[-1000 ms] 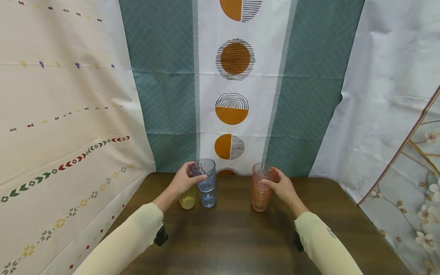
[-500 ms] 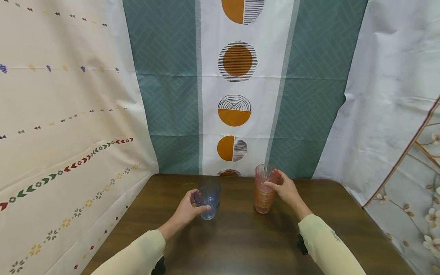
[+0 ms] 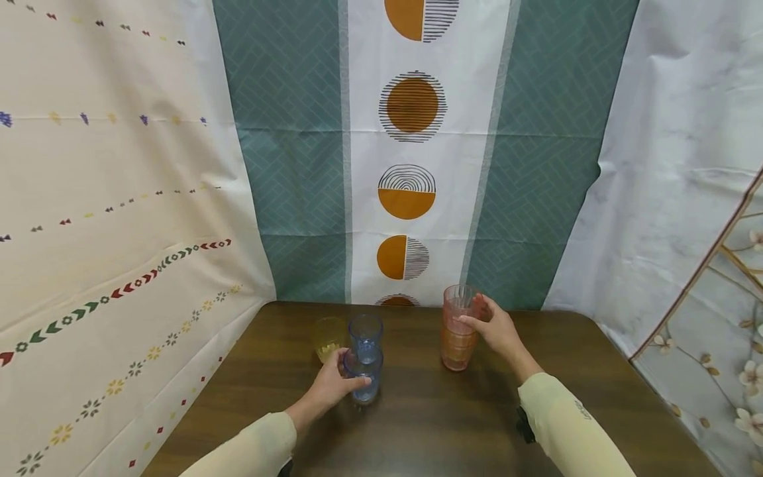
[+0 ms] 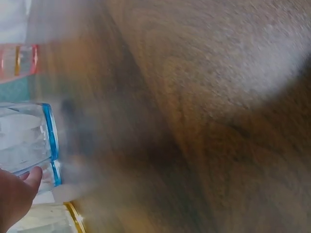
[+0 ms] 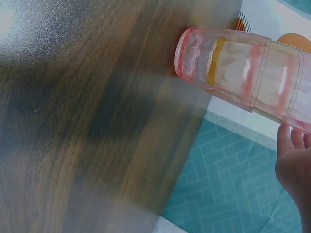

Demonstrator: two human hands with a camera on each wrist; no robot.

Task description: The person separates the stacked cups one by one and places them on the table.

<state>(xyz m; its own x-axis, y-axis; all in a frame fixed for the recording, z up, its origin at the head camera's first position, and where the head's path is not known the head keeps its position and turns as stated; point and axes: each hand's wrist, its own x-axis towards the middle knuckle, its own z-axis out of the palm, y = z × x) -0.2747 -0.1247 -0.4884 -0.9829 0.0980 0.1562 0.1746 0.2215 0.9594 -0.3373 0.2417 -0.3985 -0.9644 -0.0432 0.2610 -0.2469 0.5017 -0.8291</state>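
My left hand [image 3: 334,384] grips a clear blue tumbler [image 3: 365,385] from its left side, thumb across the front. Right behind it stands a second blue tumbler [image 3: 365,327], partly covered by the first in the head view. A yellow tumbler [image 3: 328,334] stands to the left of that one, its lower part hidden by my fingers. With my right hand [image 3: 496,329] I hold the upper part of a nested stack of pink and yellowish tumblers [image 5: 238,73]. That stack is upright, to the right of the blue tumblers.
All the tumblers are toward the back of a dark brown wooden table [image 3: 411,424]. Behind it hangs a teal and white curtain [image 3: 298,199] with orange circles. Patterned cloths hang on the left [image 3: 119,265] and right [image 3: 667,218] sides.
My left hand has brought its blue tumbler down and toward me, from above the other blue tumbler to a place in front of it. My right hand stays on the stack.
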